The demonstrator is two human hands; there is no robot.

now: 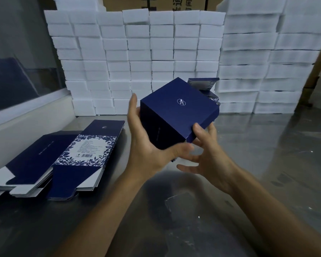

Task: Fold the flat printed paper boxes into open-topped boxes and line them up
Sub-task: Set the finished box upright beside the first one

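Folded blue box (178,112), centre: white leaf emblem. Flat box (93,147), lower left: same emblem, barcode, illegible print. Brown carton (163,2), top: cropped Chinese characters.

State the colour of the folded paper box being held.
The folded paper box is navy blue with a small white emblem; head view.

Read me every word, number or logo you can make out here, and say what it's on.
Folded box: white round leaf emblem, no words; the line of print on its side is blurred.
Flat boxes: same emblem, a barcode and a text block, all too small to read.
Brown carton behind the white blocks: large black Chinese characters, cut off; one looks like "通".
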